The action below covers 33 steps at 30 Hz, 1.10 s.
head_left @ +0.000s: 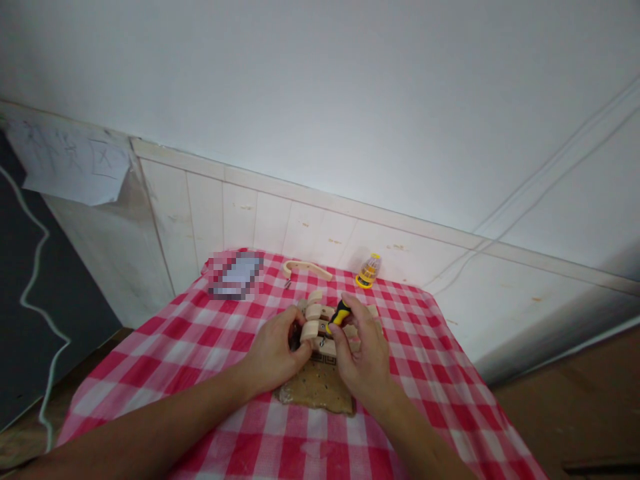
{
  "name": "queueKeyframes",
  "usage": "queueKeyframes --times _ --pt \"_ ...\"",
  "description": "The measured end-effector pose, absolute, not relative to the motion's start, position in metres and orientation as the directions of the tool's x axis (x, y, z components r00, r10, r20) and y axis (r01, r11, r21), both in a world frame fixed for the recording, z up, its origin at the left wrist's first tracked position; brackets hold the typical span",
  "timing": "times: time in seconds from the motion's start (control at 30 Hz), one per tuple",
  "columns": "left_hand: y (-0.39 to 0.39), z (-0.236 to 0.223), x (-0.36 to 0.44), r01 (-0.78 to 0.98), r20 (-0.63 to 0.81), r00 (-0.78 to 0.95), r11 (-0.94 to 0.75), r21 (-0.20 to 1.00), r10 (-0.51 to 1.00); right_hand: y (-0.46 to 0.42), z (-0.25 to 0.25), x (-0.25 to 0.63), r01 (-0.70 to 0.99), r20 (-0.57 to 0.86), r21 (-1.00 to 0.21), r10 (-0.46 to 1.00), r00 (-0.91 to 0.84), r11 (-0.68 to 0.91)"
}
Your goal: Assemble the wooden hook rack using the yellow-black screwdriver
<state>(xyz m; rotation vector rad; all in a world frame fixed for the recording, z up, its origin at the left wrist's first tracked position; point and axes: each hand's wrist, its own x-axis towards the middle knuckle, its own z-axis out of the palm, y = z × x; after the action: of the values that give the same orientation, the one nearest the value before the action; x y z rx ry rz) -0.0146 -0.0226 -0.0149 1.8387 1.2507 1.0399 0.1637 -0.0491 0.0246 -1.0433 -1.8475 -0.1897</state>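
Observation:
A brown board lies on the checked cloth, with several pale curved wooden hooks set in a row across it. My left hand is closed on the curved end of the nearest wooden hook, its thumb in front. In my right hand is a short screwdriver with a yellow and black handle, tilted over the hooks. The screwdriver's tip points down at a hook near a small dark screw; whether they touch I cannot tell.
A loose wooden hook lies at the back, with small dark screws beside it. To its right stands a yellow-based clear bit holder. A blurred phone-like object rests at the back left. The white wall borders the table.

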Motion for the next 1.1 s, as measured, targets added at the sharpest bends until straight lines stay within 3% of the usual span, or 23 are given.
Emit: queueKeyframes --times 0.8,1.1 --pt "-0.0236 -0.0135 -0.0145 0.412 0.225 0.224 -0.302 0.860 0.948 -0.0555 0.0215 0.1587 0.667 0.809 -0.251 0.531 -0.253 0.701" --pt "-0.0232 -0.0145 -0.0147 0.420 0.231 0.217 -0.304 0.855 0.949 -0.0531 0.0258 0.1582 0.728 0.785 -0.302 0.594 -0.177 0.615"
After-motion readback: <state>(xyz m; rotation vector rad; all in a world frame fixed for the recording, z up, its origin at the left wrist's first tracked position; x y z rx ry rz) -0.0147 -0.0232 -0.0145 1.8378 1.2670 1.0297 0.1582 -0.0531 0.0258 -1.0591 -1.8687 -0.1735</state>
